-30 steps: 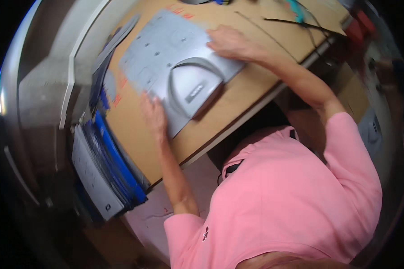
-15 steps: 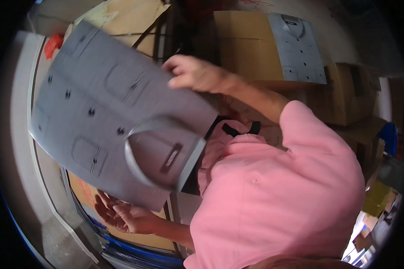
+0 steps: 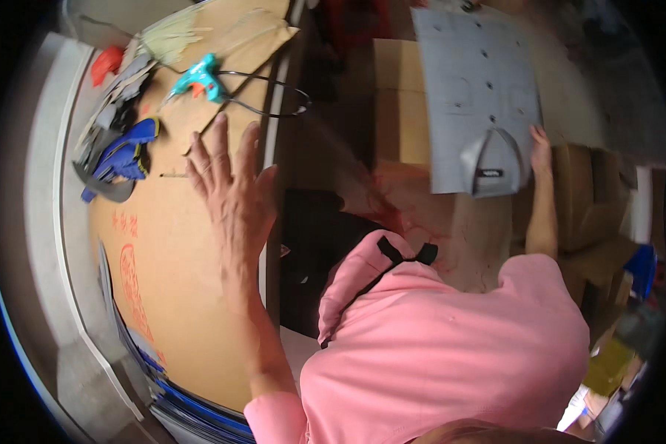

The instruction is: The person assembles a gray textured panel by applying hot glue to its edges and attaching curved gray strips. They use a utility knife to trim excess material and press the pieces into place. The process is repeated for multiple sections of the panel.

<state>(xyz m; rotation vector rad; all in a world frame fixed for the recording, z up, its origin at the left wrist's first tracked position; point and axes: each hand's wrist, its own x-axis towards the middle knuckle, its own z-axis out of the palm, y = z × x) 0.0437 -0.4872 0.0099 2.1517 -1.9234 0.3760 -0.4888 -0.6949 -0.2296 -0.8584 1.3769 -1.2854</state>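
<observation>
My right hand (image 3: 542, 152), stretched out to the right, grips the side edge of a flat grey shirt-shaped panel (image 3: 451, 144). The panel has dark buttons, pocket outlines and a raised collar loop with a small dark label at its near end. It is over a cardboard box (image 3: 399, 118) and hides part of it; whether it touches the box I cannot tell. Fingers spread and holding nothing, my left hand (image 3: 233, 196) is over the cardboard-covered worktop (image 3: 177, 274). Beyond its fingertips lies a teal glue gun (image 3: 200, 80) with an orange trigger and a black cord.
Blue pieces with yellow edging (image 3: 129, 152) and grey scraps crowd the worktop's left side, near a red piece (image 3: 107, 65). Blue and grey sheets (image 3: 200, 414) are stacked beneath the cardboard. Another carton (image 3: 581, 196) stands at right. The glue gun's cord loops past the worktop edge.
The grey panel has swung from over the worktop at left to over the box at right, carried by my right hand. My left hand has moved up, fingers spread. The glue gun is uncovered.
</observation>
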